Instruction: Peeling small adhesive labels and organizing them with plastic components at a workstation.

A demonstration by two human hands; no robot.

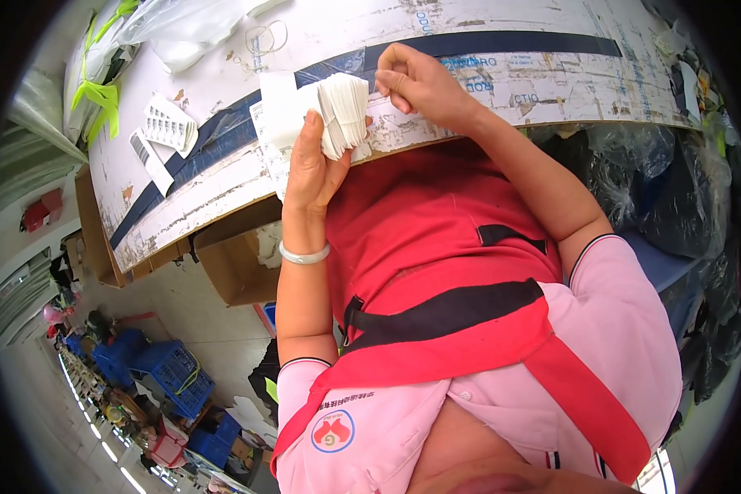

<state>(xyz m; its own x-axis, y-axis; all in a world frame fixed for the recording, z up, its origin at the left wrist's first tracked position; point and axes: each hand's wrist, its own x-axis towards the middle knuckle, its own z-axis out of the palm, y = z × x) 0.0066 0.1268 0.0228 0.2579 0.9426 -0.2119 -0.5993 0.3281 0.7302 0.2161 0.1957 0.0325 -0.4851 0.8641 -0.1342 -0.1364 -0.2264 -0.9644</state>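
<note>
The stack (346, 115) of white slips sits in the left hand (313, 173), up over the near edge of the counter (210, 200), and the right hand (420, 86) is just off its right side, with a narrow gap between them. The left grip is closed on the stack: the thumb lies along the near left side, a fingertip shows at the right, and the other fingers are hidden behind. The slips fan apart at the upper right, so their loose edges face the right hand; their long axis runs roughly away from the body, a little tilted. Seen from the right grip, the stack lies to the left and slightly nearer the body. That grip is half curled, thumb close to the forefinger; whether anything thin is pinched there I cannot tell. Printed sheets (170, 125) lie on the counter well to the left, nearer the left hand.
</note>
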